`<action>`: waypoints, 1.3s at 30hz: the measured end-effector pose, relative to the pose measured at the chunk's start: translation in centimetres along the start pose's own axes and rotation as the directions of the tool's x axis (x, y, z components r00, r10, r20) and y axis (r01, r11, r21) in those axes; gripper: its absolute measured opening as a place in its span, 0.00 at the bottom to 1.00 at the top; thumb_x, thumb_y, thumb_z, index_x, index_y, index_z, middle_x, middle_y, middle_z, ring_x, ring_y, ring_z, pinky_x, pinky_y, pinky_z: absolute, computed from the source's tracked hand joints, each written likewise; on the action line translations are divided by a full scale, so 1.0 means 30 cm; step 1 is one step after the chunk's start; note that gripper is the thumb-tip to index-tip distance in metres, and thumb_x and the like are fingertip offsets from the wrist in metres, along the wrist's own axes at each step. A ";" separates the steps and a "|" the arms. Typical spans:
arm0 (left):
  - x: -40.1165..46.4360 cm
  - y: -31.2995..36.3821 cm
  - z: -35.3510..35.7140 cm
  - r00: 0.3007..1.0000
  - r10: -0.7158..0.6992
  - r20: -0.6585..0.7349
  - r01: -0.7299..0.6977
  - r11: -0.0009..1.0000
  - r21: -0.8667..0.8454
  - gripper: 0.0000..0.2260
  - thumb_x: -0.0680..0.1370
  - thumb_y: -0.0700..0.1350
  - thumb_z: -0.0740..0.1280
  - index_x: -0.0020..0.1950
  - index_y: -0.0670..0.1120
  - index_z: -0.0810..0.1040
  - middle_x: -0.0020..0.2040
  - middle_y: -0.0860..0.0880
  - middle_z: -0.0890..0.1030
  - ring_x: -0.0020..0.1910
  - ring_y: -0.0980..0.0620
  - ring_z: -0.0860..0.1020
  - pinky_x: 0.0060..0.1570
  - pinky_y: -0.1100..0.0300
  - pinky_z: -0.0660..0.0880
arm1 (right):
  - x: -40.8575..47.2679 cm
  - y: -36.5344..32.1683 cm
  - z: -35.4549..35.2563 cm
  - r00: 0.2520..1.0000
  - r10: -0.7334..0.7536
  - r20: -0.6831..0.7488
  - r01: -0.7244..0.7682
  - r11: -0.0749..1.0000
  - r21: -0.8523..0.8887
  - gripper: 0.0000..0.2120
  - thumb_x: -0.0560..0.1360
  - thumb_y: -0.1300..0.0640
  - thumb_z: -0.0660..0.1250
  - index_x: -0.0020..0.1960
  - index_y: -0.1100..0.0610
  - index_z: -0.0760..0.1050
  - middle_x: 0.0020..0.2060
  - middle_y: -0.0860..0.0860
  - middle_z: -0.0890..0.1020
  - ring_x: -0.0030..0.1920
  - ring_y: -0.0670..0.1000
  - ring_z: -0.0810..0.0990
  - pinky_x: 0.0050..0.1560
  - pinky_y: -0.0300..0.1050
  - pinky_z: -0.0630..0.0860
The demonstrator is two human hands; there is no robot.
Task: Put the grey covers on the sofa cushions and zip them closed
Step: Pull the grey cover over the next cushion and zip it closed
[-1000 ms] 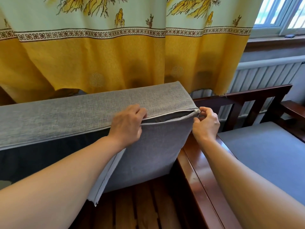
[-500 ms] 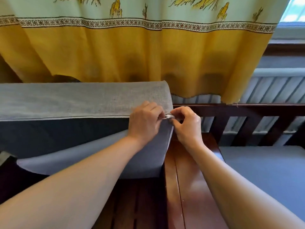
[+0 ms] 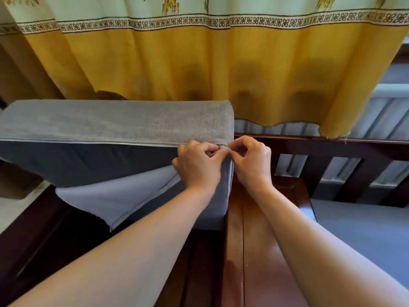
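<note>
A sofa cushion stands on edge on the wooden sofa frame, wearing a grey cover (image 3: 115, 120). The cover's long side gapes, showing the dark cushion (image 3: 84, 162) inside, and a loose flap (image 3: 115, 202) of the cover hangs below. At the cover's right corner sits the small metal zipper pull (image 3: 223, 148). My left hand (image 3: 198, 167) pinches the cover fabric just left of the pull. My right hand (image 3: 252, 160) pinches the zipper pull from the right. Both hands meet at that corner.
A glossy wooden armrest (image 3: 247, 251) runs under my right forearm. Another grey-covered seat cushion (image 3: 365, 231) lies to the right. A yellow patterned curtain (image 3: 199, 63) hangs behind, with a radiator (image 3: 387, 120) and the wooden backrest rail (image 3: 332, 147) behind the seat.
My left hand slid right along the open seam to the corner. Both hands now pinch together at the zipper pull. The view has shifted so the corner sits nearer the middle.
</note>
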State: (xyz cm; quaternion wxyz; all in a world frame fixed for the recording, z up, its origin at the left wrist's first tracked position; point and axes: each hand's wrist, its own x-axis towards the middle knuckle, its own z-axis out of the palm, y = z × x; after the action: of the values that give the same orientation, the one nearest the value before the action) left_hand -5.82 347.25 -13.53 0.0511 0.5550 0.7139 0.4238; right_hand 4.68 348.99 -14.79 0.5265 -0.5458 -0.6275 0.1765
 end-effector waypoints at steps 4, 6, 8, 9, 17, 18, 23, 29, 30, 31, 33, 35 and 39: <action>0.010 0.032 0.027 0.951 -0.303 0.059 0.309 0.941 -0.137 0.09 0.71 0.58 0.70 0.43 0.55 0.83 0.45 0.53 0.82 0.54 0.48 0.75 0.49 0.52 0.63 | -0.005 -0.005 0.001 1.000 0.010 -0.005 -0.010 1.000 0.018 0.02 0.69 0.65 0.72 0.39 0.61 0.79 0.31 0.49 0.78 0.31 0.40 0.73 0.33 0.26 0.68; 0.013 0.035 0.048 0.898 -0.425 0.112 0.439 0.868 -0.233 0.08 0.70 0.57 0.72 0.41 0.54 0.83 0.44 0.53 0.83 0.53 0.48 0.75 0.52 0.53 0.63 | -0.007 -0.005 0.001 1.000 0.009 -0.005 -0.009 1.000 0.019 0.02 0.69 0.65 0.72 0.39 0.61 0.79 0.31 0.49 0.78 0.30 0.40 0.72 0.33 0.26 0.68; 0.017 0.024 0.060 0.864 -0.477 0.164 0.503 0.793 -0.344 0.06 0.69 0.54 0.73 0.37 0.53 0.82 0.43 0.52 0.83 0.53 0.47 0.77 0.57 0.49 0.69 | -0.009 -0.003 0.001 1.000 0.015 -0.006 -0.015 1.000 0.020 0.02 0.69 0.65 0.72 0.39 0.61 0.79 0.32 0.49 0.78 0.31 0.40 0.73 0.33 0.26 0.68; 0.020 0.016 0.061 0.856 -0.484 0.184 0.515 0.761 -0.394 0.06 0.69 0.52 0.74 0.34 0.52 0.81 0.43 0.50 0.83 0.53 0.46 0.77 0.58 0.47 0.71 | -0.010 -0.002 0.000 1.000 0.020 -0.009 -0.020 1.000 0.020 0.02 0.69 0.65 0.72 0.40 0.61 0.79 0.32 0.49 0.79 0.31 0.40 0.73 0.33 0.26 0.68; 0.077 -0.120 -0.034 0.795 -0.590 0.140 0.567 0.642 -0.516 0.10 0.67 0.46 0.76 0.28 0.51 0.77 0.33 0.52 0.80 0.44 0.47 0.80 0.59 0.51 0.73 | -0.015 -0.005 0.005 0.998 0.049 -0.041 -0.048 0.999 0.026 0.03 0.69 0.65 0.72 0.40 0.59 0.79 0.35 0.51 0.81 0.34 0.42 0.75 0.36 0.30 0.71; 0.096 -0.150 -0.058 0.779 -0.614 0.126 0.571 0.612 -0.547 0.10 0.68 0.45 0.76 0.30 0.50 0.77 0.35 0.51 0.82 0.41 0.49 0.80 0.56 0.55 0.74 | -0.019 -0.007 0.008 0.997 0.049 -0.055 -0.048 0.999 0.021 0.04 0.70 0.65 0.72 0.40 0.59 0.79 0.36 0.51 0.81 0.34 0.42 0.75 0.37 0.30 0.72; 0.162 -0.257 -0.137 0.834 -0.546 0.082 0.525 0.738 -0.423 0.11 0.68 0.48 0.75 0.28 0.49 0.76 0.38 0.48 0.82 0.52 0.43 0.79 0.57 0.49 0.73 | -0.058 -0.069 0.082 0.993 -0.078 -0.091 0.060 0.980 -0.192 0.14 0.68 0.67 0.70 0.53 0.59 0.77 0.52 0.54 0.77 0.55 0.54 0.74 0.57 0.49 0.72; 0.155 -0.284 -0.181 0.996 -0.085 -0.032 0.090 0.971 0.221 0.08 0.67 0.52 0.74 0.38 0.54 0.76 0.49 0.51 0.74 0.55 0.46 0.69 0.47 0.54 0.58 | -0.056 -0.187 0.254 0.965 -0.233 0.122 0.262 0.883 -0.389 0.13 0.69 0.65 0.69 0.53 0.59 0.79 0.54 0.54 0.77 0.57 0.57 0.72 0.61 0.47 0.64; 0.166 -0.300 -0.191 0.999 0.023 -0.041 -0.010 0.958 0.285 0.06 0.69 0.49 0.73 0.39 0.53 0.77 0.49 0.50 0.74 0.54 0.46 0.69 0.46 0.54 0.56 | -0.050 -0.199 0.269 0.976 -0.200 0.092 0.220 0.899 -0.378 0.11 0.69 0.66 0.68 0.52 0.60 0.78 0.52 0.55 0.77 0.56 0.57 0.73 0.59 0.48 0.66; 0.175 -0.317 -0.198 0.992 0.119 -0.032 -0.101 0.933 0.345 0.03 0.70 0.46 0.71 0.40 0.51 0.77 0.48 0.50 0.75 0.53 0.46 0.69 0.45 0.55 0.55 | -0.047 -0.205 0.275 0.981 -0.180 0.070 0.193 0.906 -0.376 0.10 0.69 0.67 0.68 0.50 0.60 0.78 0.51 0.55 0.77 0.55 0.57 0.73 0.58 0.48 0.67; 0.197 -0.360 -0.222 0.947 0.321 0.031 -0.300 0.844 0.444 0.05 0.70 0.39 0.69 0.43 0.47 0.79 0.47 0.48 0.76 0.50 0.45 0.72 0.44 0.54 0.58 | -0.048 -0.210 0.284 0.984 -0.174 0.045 0.178 0.905 -0.385 0.09 0.68 0.69 0.68 0.47 0.61 0.78 0.50 0.55 0.78 0.54 0.57 0.73 0.55 0.51 0.70; 0.229 -0.415 -0.267 0.855 0.506 0.117 -0.495 0.727 0.476 0.07 0.65 0.34 0.72 0.39 0.44 0.80 0.42 0.45 0.77 0.44 0.42 0.75 0.40 0.52 0.65 | -0.055 -0.224 0.295 0.988 -0.157 0.012 0.149 0.903 -0.402 0.09 0.67 0.69 0.68 0.46 0.61 0.78 0.50 0.55 0.78 0.54 0.57 0.73 0.55 0.52 0.70; 0.337 -0.591 -0.412 0.726 0.659 0.197 -0.657 0.579 0.483 0.05 0.63 0.32 0.74 0.34 0.40 0.80 0.40 0.41 0.76 0.40 0.39 0.75 0.36 0.51 0.67 | -0.084 -0.265 0.342 0.985 -0.064 -0.160 -0.024 0.871 -0.491 0.09 0.68 0.69 0.68 0.47 0.61 0.80 0.50 0.56 0.77 0.54 0.58 0.74 0.57 0.52 0.69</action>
State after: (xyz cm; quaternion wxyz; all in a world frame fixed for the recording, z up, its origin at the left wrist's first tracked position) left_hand -29.66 348.49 -13.38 -0.2632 0.7707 0.5437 0.2031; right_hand -8.42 347.70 -13.57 0.4245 -0.6681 -0.6097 -0.0416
